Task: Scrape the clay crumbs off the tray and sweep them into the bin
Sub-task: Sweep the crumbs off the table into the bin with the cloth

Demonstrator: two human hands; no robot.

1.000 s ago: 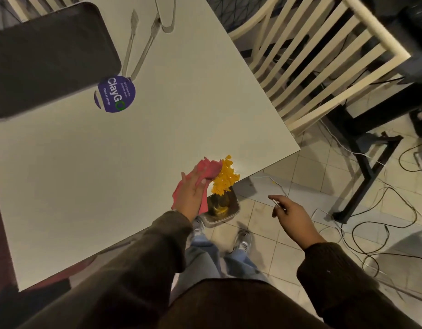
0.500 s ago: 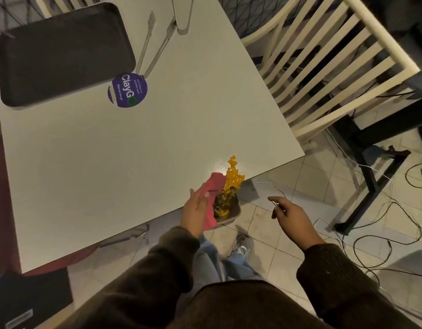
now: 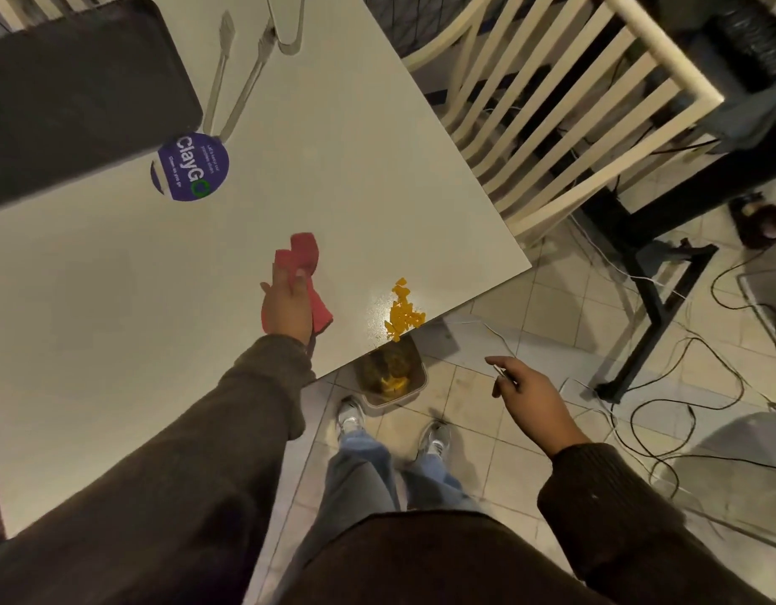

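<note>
Orange crumbs [image 3: 403,314]: clay bits in a loose pile on the white table [image 3: 159,342], right at its near edge; lowest bits overhang directly above the bin [image 3: 393,377].
Change: half a second ago the red cloth [image 3: 305,272] was pressed against the pile at the edge; now the left hand [image 3: 287,305] has pulled it back up the table, well clear of the crumbs. Pile is smaller and flatter than a second ago, and some orange already lies inside the bin.
Meaning: one sweep stroke is done and part of the load has dropped in; looks like a reset for another pass, with the rest still to push off.
Pile axis: long axis runs from the far tip down toward the table edge, near end pointing at the bin mouth.
Cloth axis: bunched, elongated, roughly parallel to the pile, far end pointing up the table.
Left fingers: curled round the cloth, gripping it.
Right hand [image 3: 530,397]: off the table, over the floor beside the bin; fingers loosely bent, pinching a thin light sliver, cannot tell what it is.
Tray [image 3: 80,89]: dark, far left corner of the table, well apart from the crumbs; no crumbs visible on it.
Bin: on the floor tiles, partly tucked under the table edge, just beyond the shoes.
Other: purple clay lid [image 3: 189,168] just beside the tray.
</note>
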